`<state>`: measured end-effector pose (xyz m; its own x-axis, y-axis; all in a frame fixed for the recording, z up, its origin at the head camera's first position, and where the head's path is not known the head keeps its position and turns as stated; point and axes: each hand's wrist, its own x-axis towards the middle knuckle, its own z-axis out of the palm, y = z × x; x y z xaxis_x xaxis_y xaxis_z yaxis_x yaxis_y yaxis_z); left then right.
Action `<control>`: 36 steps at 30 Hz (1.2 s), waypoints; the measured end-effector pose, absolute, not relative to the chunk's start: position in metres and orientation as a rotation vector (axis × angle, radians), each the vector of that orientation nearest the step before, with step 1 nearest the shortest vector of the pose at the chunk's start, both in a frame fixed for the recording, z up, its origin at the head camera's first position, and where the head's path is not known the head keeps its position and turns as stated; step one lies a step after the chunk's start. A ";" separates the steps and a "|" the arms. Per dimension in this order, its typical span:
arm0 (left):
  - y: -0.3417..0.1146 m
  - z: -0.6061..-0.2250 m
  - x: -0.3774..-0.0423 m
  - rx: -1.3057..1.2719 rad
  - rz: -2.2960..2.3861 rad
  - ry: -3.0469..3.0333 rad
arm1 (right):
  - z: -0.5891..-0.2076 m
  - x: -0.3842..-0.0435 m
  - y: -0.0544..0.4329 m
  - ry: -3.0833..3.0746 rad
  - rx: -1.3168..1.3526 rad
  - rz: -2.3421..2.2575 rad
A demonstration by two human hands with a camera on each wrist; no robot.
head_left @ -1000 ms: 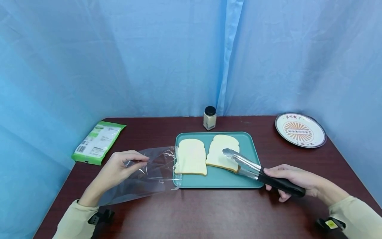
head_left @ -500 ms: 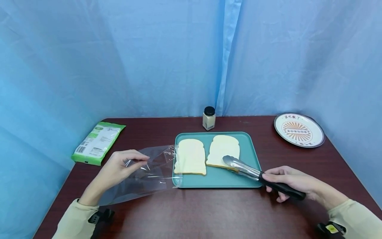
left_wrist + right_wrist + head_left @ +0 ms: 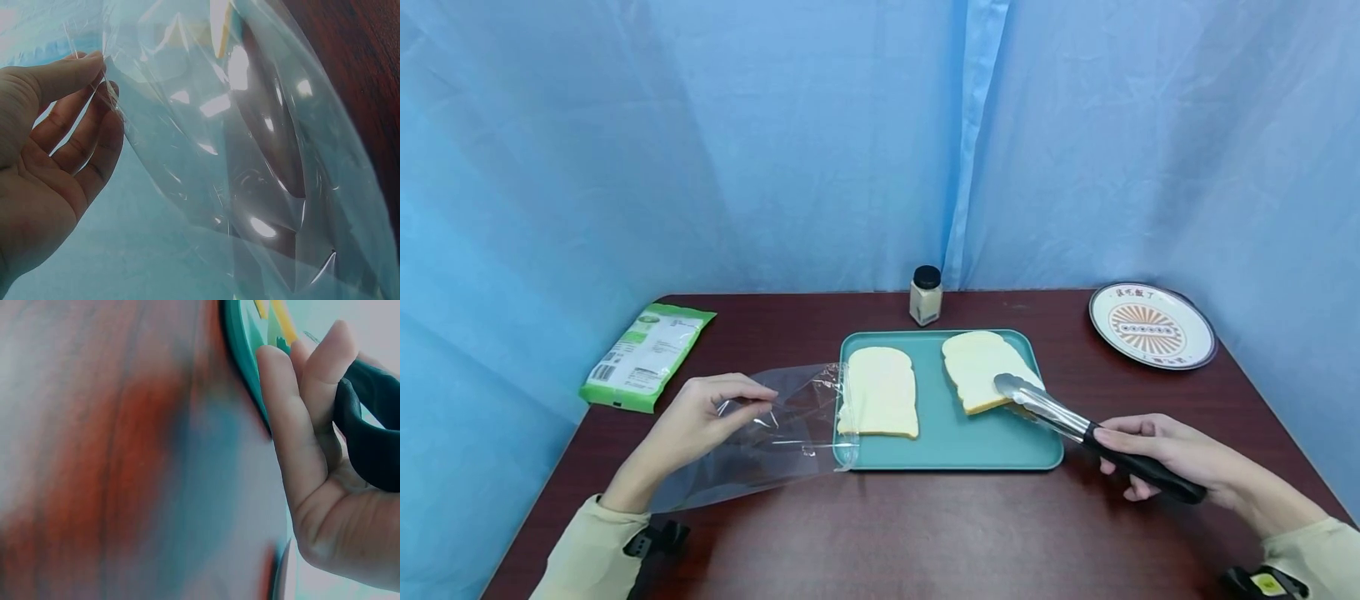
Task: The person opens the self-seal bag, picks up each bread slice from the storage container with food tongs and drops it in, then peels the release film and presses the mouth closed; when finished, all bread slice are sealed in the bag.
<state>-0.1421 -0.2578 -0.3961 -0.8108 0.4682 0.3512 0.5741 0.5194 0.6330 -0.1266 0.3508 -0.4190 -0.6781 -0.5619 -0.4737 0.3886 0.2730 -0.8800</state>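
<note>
My left hand (image 3: 711, 417) pinches the edge of a clear plastic bag (image 3: 790, 442) between thumb and fingers, and its open end overlaps the left side of the teal tray (image 3: 970, 454). In the left wrist view the bag (image 3: 187, 137) spreads out from the fingertips. My right hand (image 3: 1172, 454) grips tongs (image 3: 1060, 414) by their black handles. The metal tips clasp the near right corner of a bread slice (image 3: 985, 367), which is tilted over the tray's right half. Another bread slice (image 3: 880, 392) lies flat on the tray's left half.
A small jar with a black lid (image 3: 927, 297) stands behind the tray. To the right is a white patterned plate (image 3: 1152, 325). A green and white packet (image 3: 647, 358) lies at the left of the dark table (image 3: 940, 542). Blue curtains hang behind.
The tongs have closed on the right bread slice and pulled it rightward, turning it and widening the gap between the slices. My left hand and the bag stay in place.
</note>
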 end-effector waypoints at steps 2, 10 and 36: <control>-0.258 -0.396 -0.142 -0.906 -1.172 -2.614 | -0.421 -0.126 0.353 1.751 -0.134 -1.524; -0.256 -0.396 -0.142 -0.907 -1.170 -2.615 | -0.430 -0.121 0.354 1.762 -0.126 -1.508; -0.254 -0.390 -0.142 -0.903 -1.143 -2.628 | -0.443 -0.122 0.351 1.714 -0.093 -1.568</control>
<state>-0.1418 -0.2543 -0.3896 -0.8109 0.4714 0.3467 0.5751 0.5324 0.6211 -0.1222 0.3505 -0.4429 -0.6820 -0.5413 -0.4918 0.4418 0.2310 -0.8669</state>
